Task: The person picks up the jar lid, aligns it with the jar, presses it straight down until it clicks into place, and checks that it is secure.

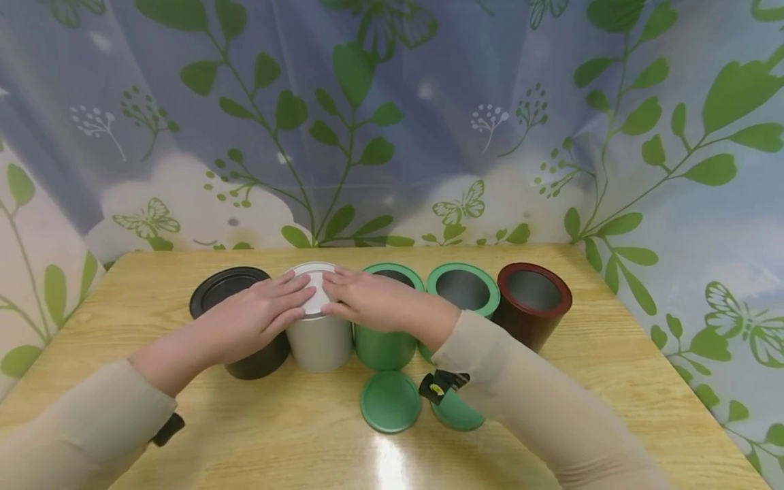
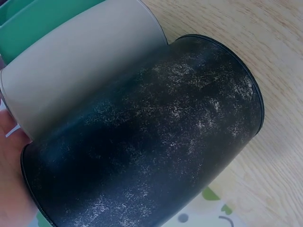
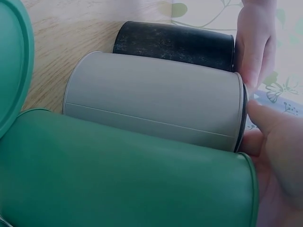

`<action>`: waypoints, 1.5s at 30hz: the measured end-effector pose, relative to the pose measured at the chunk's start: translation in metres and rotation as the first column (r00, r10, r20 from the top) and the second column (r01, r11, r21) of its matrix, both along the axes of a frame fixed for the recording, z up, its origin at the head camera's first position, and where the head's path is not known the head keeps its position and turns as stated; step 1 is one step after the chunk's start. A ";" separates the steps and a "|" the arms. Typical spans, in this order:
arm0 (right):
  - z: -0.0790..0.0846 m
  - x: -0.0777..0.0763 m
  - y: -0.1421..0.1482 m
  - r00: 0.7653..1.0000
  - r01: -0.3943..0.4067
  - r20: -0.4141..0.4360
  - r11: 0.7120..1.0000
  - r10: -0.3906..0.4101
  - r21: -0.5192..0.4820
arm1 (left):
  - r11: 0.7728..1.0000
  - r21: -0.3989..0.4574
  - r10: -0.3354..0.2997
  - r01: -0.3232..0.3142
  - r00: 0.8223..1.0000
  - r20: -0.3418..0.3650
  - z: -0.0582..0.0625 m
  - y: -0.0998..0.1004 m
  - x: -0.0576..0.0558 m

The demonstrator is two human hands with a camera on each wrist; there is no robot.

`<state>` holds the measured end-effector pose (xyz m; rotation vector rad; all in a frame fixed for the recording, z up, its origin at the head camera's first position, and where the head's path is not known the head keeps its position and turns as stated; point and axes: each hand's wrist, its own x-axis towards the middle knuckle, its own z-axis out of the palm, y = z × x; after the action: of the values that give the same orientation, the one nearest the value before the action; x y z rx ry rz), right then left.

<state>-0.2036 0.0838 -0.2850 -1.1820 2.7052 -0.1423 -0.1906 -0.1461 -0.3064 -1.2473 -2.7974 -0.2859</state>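
Observation:
Both hands lie on top of the white canister [image 1: 321, 345], which stands upright on the table. The left hand [image 1: 257, 314] touches the left part of its white lid [image 1: 316, 297] with straightened fingers, its forearm crossing over the black canister [image 1: 256, 363]. From the other side the right hand [image 1: 375, 299] rests its extended fingers on the lid's right part, and its wrist passes over a green canister [image 1: 384, 346]. In the right wrist view a dark band shows at the white canister's top edge. The black canister [image 2: 156, 118] fills most of the left wrist view.
A second green canister [image 1: 463, 267] and a dark red canister [image 1: 522, 325] stand uncovered to the right. Two green lids, one [image 1: 390, 403] in front of the row and another [image 1: 461, 414] partly under the right sleeve, lie on the wooden table [image 1: 294, 435]. A patterned curtain hangs behind.

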 end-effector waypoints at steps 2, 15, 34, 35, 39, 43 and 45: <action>0.000 0.000 -0.001 1.000 -0.004 -0.005 1.000 0.004 0.005 | 1.000 -0.007 0.007 -0.007 1.000 -0.006 0.000 0.000 -0.001; -0.002 0.000 -0.003 0.998 -0.006 -0.057 0.999 0.009 0.042 | 0.999 -0.033 -0.006 0.006 1.000 -0.021 0.004 0.003 0.001; 0.002 0.005 -0.008 0.997 0.043 -0.077 0.986 -0.031 0.160 | 0.978 -0.203 0.063 -0.055 0.997 0.036 0.024 0.017 0.006; 0.002 0.005 -0.008 0.997 0.044 -0.076 0.985 -0.031 0.165 | 0.975 -0.215 0.067 -0.056 0.997 0.046 0.025 0.018 0.006; 0.004 0.005 -0.009 0.997 0.036 -0.077 0.982 -0.022 0.184 | 0.966 -0.253 0.085 -0.060 0.993 0.087 0.030 0.021 0.006; 0.006 0.006 -0.012 0.996 0.033 -0.084 0.977 -0.016 0.211 | 0.967 -0.247 0.084 -0.061 0.993 0.080 0.031 0.021 0.006; 0.008 0.007 -0.013 0.996 0.044 -0.082 0.974 -0.027 0.221 | 0.970 -0.236 0.074 -0.058 0.996 0.057 0.029 0.021 0.005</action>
<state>-0.1962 0.0706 -0.2773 -1.0947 2.7218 0.2018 -0.1854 -0.1255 -0.2770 -1.2028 -2.9936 0.0094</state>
